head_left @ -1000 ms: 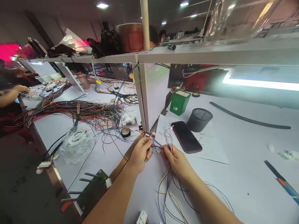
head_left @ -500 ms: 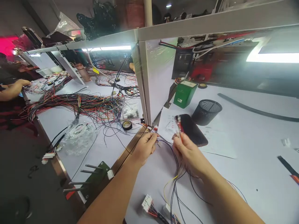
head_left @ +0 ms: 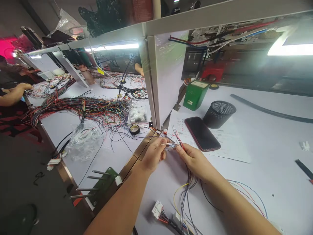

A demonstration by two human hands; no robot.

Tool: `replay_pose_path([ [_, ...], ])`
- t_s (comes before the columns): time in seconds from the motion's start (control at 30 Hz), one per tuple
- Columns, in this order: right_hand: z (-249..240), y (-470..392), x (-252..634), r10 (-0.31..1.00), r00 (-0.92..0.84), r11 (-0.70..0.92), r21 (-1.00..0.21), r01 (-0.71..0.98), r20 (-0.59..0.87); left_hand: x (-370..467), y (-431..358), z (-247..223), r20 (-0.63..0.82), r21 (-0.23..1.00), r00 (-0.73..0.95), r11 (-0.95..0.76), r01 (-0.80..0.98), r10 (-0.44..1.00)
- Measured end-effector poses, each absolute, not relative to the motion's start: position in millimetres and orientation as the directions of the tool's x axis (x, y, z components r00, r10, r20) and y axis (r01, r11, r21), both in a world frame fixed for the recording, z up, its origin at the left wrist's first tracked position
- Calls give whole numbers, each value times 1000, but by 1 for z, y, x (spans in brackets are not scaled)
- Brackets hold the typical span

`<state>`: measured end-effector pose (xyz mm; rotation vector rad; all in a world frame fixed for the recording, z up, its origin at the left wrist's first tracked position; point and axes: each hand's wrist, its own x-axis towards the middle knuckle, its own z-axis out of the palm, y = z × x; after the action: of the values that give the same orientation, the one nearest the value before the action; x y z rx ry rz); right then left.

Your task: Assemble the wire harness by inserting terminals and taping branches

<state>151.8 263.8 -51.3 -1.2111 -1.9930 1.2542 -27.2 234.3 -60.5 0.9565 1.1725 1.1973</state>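
Observation:
Close together over the table, my two hands hold thin wires. My left hand [head_left: 154,154] pinches wire ends, among them a white one, between thumb and fingers. My right hand [head_left: 192,158] is closed on a bunch of wires, with red and white ends [head_left: 177,136] sticking up past the fingers. Dark wires [head_left: 188,176] hang from the right hand to the tabletop. Below them lie a white multi-pin connector [head_left: 157,209] and a grey-white one [head_left: 176,218]. A black phone [head_left: 202,133] rests on a printed sheet [head_left: 232,148] beyond the right hand.
Behind the phone stand a black mesh cup [head_left: 219,115] and a green box [head_left: 195,95]. A white partition [head_left: 168,78] rises ahead. Leftward are a wire bundle [head_left: 66,106], black tape [head_left: 134,129], a plastic bag [head_left: 84,143] and a pronged green board [head_left: 105,184]. Another person's hand shows far left.
My right hand has moved left toward my left hand, and the wire ends have come down off the phone. A white wire now spans the gap between the hands. The view has shifted slightly.

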Motion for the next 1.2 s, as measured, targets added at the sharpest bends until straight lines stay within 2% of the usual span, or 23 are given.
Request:
replay_pose_path([
  [0.13, -50, 262, 152, 899, -438, 227, -883, 410, 28, -22, 237, -58, -186, 924, -11, 172, -341, 982],
  [0.2, -51, 261, 152, 894, -447, 256, -864, 434, 40, -21, 238, -56, -155, 930, -111, 107, -353, 982],
  [0.23, -52, 261, 152, 888, -458, 271, -848, 456, 37, -21, 238, -54, -105, 962, -197, 49, -269, 975],
  [0.3, -53, 259, 152, 880, -474, 293, -815, 499, 26, -23, 234, -49, 86, 996, -351, -79, 34, 932],
  [0.37, -52, 256, 150, 882, -470, 306, -790, 532, 26, -25, 228, -41, 266, 942, -359, -161, 296, 895],
  [0.4, -51, 254, 149, 881, -472, 318, -781, 538, 33, -25, 224, -37, 290, 924, -319, -177, 340, 902],
  [0.5, -45, 245, 144, 855, -517, 370, -759, 536, 51, -20, 214, -25, 133, 964, -78, -111, 242, 988],
  [0.57, -41, 239, 139, 816, -578, 411, -723, 555, 20, -13, 210, -22, 15, 989, 103, -30, 142, 995],
  [0.67, -39, 231, 132, 759, -648, 482, -620, 619, -57, -3, 210, -24, -93, 983, 154, 115, -146, 984],
  [0.73, -37, 228, 129, 734, -673, 509, -583, 633, -90, -1, 211, -26, -184, 893, 98, 208, -400, 978],
  [0.8, -33, 226, 128, 710, -693, 498, -607, 620, -126, -1, 213, -24, -262, 768, 63, 247, -591, 963],
  [0.93, -23, 227, 132, 677, -721, 446, -696, 563, -148, -6, 214, -17, -353, 522, 34, 227, -822, 935],
  [1.0, -20, 227, 135, 678, -719, 434, -706, 559, -152, -8, 215, -17, -362, 484, -19, 171, -858, 932],
  [1.03, -20, 228, 136, 677, -718, 426, -710, 561, -161, -9, 217, -17, -342, 523, -84, 115, -845, 936],
  [1.13, -25, 229, 137, 658, -730, 390, -746, 539, -183, -15, 222, -23, -169, 763, -326, -86, -640, 930],
  [1.2, -29, 230, 135, 648, -739, 363, -779, 512, -185, -19, 224, -28, -58, 869, -384, -143, -473, 922],
])
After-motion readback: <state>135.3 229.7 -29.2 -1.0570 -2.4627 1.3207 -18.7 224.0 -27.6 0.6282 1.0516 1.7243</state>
